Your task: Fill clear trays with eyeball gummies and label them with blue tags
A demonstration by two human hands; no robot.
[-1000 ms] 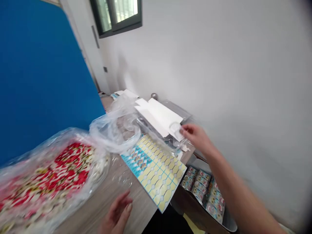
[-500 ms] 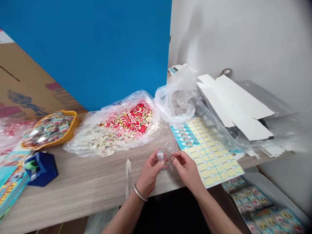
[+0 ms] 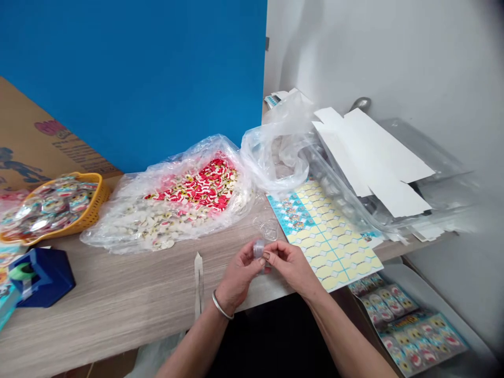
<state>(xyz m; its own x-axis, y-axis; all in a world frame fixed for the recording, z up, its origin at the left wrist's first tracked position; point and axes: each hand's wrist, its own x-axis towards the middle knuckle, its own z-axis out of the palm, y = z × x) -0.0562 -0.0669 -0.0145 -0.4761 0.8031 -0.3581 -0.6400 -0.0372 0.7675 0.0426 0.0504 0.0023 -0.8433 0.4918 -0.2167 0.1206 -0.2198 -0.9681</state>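
Observation:
Above the table's front edge, my left hand (image 3: 240, 273) is closed round a small, round, clear plastic container (image 3: 259, 249), with the thumb below and the fingers behind it. My right hand (image 3: 289, 265) comes in from the other side, thumb and index finger pinched together against the container's right edge. What the container holds, if anything, is too small to tell. Just beyond the fingers lie loose clear plastic pieces (image 3: 269, 228). Right of my hands is a printed sheet (image 3: 334, 252) with yellow and blue labels.
A clear bag of red and white pieces (image 3: 208, 184) lies behind, with another clear bag (image 3: 275, 163) beside it. Left are a yellow basket (image 3: 92, 210) and a blue tape dispenser (image 3: 51, 278). White cardboard (image 3: 374, 157) lies right; a bin of packed items (image 3: 417, 336) stands below.
My right hand has moved left, and its pinched fingertips now meet the container in my left hand. The whole view has shifted slightly, with the table's things appearing further left.

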